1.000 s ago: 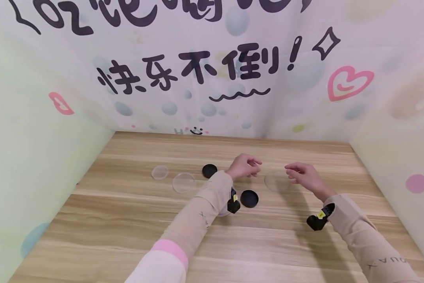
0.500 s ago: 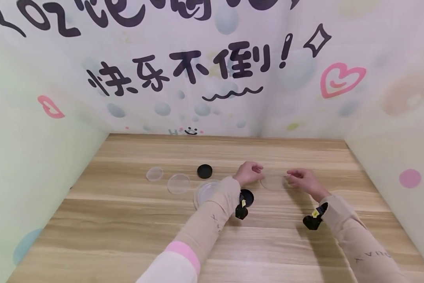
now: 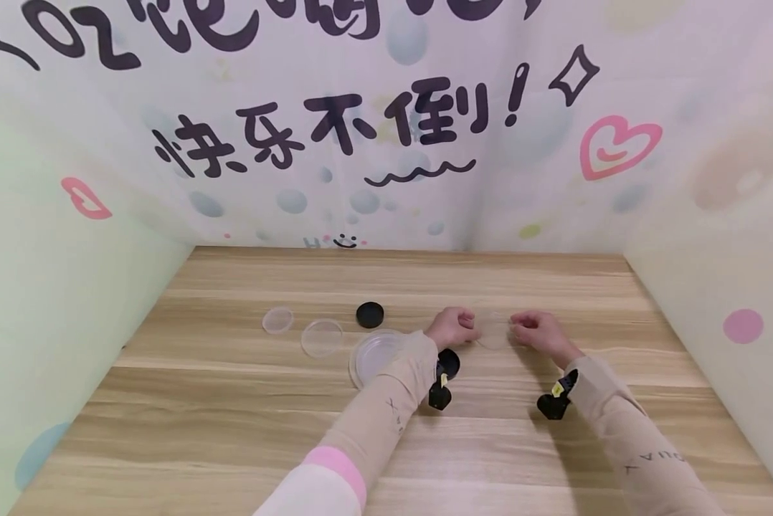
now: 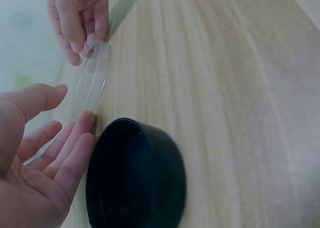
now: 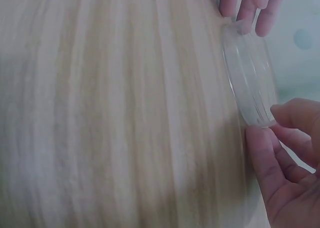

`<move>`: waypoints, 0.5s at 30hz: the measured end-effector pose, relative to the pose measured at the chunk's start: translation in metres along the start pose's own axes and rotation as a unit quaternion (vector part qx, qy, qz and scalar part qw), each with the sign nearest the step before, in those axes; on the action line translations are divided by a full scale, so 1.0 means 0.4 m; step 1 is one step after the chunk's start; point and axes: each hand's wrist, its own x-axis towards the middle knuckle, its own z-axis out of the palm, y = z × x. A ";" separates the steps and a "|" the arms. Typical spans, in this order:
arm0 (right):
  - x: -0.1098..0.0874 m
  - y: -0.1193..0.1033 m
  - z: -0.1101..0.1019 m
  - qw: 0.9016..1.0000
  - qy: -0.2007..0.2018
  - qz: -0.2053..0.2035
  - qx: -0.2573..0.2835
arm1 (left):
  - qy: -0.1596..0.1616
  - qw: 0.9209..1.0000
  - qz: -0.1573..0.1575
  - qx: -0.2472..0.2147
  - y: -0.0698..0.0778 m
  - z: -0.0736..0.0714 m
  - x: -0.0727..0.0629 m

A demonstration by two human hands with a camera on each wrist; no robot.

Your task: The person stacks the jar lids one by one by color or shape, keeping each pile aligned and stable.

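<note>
A clear round shallow dish (image 3: pixel 492 331) lies on the table between the two hands. My left hand (image 3: pixel 452 327) is at its left side; in the left wrist view the fingertips (image 4: pixel 86 122) are right at the rim, with the thumb held apart from them. On the opposite side, my right hand (image 3: pixel 543 334) has its fingertips (image 5: pixel 257 134) at the rim and its thumb close above the edge. Both hands have loosely bent fingers. Just below the left wrist stands a black round cap (image 4: pixel 135 173), hollow side up, partly hidden by the wrist camera in the head view.
Left of the hands lie a larger clear dish (image 3: pixel 364 355), partly behind the left sleeve, two smaller clear discs, one the middle disc (image 3: pixel 322 338) and one the far-left disc (image 3: pixel 277 320), and another black cap (image 3: pixel 370 314). A printed cloth wall (image 3: pixel 419 208) closes the back.
Both hands have come down to the clear dish, the right hand moving left and closer to its rim. The left forearm has shifted, uncovering more of the larger dish.
</note>
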 end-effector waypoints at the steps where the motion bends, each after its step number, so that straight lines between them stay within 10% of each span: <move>1: 0.001 0.000 0.001 1.000 0.001 -0.003 -0.003 | 0.000 1.000 0.001 -0.002 -0.036 0.019 0.030; 8: 0.002 -0.004 0.007 1.000 0.001 0.009 -0.004 | 0.008 1.000 0.008 -0.001 -0.223 0.117 0.190; 15: 0.000 -0.013 0.014 1.000 -0.003 0.016 0.017 | 0.034 0.999 0.034 0.021 -0.198 0.103 0.153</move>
